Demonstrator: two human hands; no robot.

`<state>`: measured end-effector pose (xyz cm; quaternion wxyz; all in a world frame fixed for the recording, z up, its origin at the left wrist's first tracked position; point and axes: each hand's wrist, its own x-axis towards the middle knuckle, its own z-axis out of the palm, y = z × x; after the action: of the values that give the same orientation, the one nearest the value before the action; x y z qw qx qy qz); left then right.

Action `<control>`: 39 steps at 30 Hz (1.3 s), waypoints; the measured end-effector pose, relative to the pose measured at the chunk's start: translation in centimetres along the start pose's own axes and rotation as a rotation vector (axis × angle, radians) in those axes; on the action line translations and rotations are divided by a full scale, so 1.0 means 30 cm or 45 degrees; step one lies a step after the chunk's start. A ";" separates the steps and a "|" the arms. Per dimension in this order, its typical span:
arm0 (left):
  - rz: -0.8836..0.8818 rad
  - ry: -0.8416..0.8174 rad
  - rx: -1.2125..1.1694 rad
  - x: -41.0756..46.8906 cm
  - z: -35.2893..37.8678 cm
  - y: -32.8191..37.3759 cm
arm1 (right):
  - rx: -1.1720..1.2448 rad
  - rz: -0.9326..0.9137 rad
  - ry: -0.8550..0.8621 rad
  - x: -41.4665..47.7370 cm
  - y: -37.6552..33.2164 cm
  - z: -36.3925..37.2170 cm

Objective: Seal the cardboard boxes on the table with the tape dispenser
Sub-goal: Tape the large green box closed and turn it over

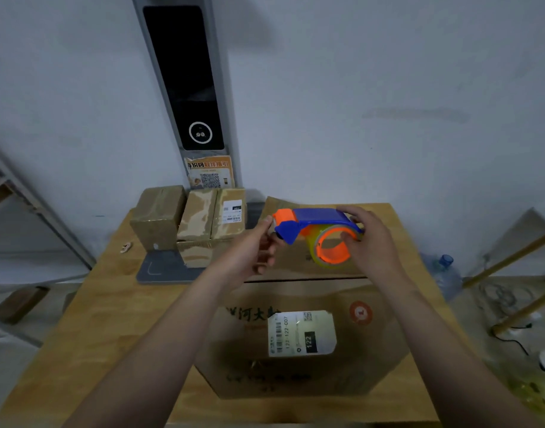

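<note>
Closest in, the large cardboard box (pixel 373 350) is seen lying on the surface (pixel 89 329), its flap seam (pixel 305 278) running left to right. Over the far flap the tape dispenser (pixel 314 222) is held in the air, long axis likewise left to right, nose leftward. The roll end is clamped in the right hand (pixel 373 242) grip; the orange nose is pinched by the left hand (pixel 252 251). The seam lies below and nearer, so a lowering toward the body is judged needed.

Both bare forearms reach forward; the left hand (pixel 257 247) pinches the tape dispenser (pixel 317 217) at its front, the right hand (pixel 371 242) grips its rear
</note>
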<state>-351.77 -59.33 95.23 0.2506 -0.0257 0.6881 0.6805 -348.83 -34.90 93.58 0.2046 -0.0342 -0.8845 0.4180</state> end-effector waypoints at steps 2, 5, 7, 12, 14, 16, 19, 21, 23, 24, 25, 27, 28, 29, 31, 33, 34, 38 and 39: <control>-0.030 -0.019 -0.132 0.017 0.024 -0.001 | 0.045 -0.001 -0.018 0.016 0.026 -0.002; -0.012 -0.030 -0.239 0.039 0.046 -0.018 | 0.116 0.000 -0.046 0.037 0.060 0.005; 0.021 0.012 -0.227 0.047 0.054 -0.031 | 0.138 -0.002 -0.064 0.046 0.079 0.016; 0.149 0.209 0.223 0.047 0.037 -0.045 | 0.122 -0.026 -0.124 0.029 0.096 0.051; 0.184 0.244 0.423 0.048 0.010 -0.056 | 0.046 -0.090 -0.138 0.013 0.106 0.062; 0.219 0.238 0.536 0.046 -0.017 -0.073 | -0.008 -0.160 -0.123 -0.006 0.107 0.073; 0.299 0.261 0.640 0.040 -0.060 -0.095 | 0.005 -0.193 -0.158 -0.034 0.084 0.105; 0.320 0.326 0.637 0.036 -0.123 -0.114 | 0.015 -0.189 -0.146 -0.046 0.078 0.110; 0.276 0.484 0.602 0.021 -0.232 -0.134 | 0.033 -0.174 -0.056 -0.046 0.113 0.098; 0.269 0.536 0.608 0.009 -0.289 -0.147 | 0.040 -0.159 -0.035 -0.044 0.135 0.088; 0.266 0.530 0.636 -0.004 -0.335 -0.160 | 0.038 -0.155 -0.044 -0.044 0.152 0.080; 0.257 0.460 0.678 -0.021 -0.384 -0.187 | 0.021 -0.180 -0.084 -0.057 0.149 0.088; 0.255 0.453 0.683 -0.022 -0.397 -0.203 | 0.022 -0.184 -0.083 -0.070 0.135 0.103; 0.258 0.465 0.685 -0.021 -0.407 -0.217 | 0.029 -0.176 -0.064 -0.085 0.123 0.121; 0.257 0.483 0.674 -0.016 -0.430 -0.249 | 0.051 -0.133 -0.028 -0.111 0.106 0.155; 0.243 0.482 0.661 -0.011 -0.452 -0.282 | 0.053 -0.090 -0.047 -0.126 0.101 0.181; 0.238 0.482 0.659 -0.009 -0.461 -0.297 | 0.040 -0.081 -0.070 -0.130 0.102 0.192; 0.245 0.457 0.666 0.000 -0.483 -0.350 | -0.126 -0.089 -0.129 -0.140 0.103 0.227; 0.237 0.451 0.672 0.004 -0.486 -0.361 | -0.161 -0.095 -0.138 -0.145 0.106 0.231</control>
<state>-352.33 -73.93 84.41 0.0619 -0.0146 0.8729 0.4837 -347.90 -38.87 85.80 0.1693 0.0083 -0.9195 0.3546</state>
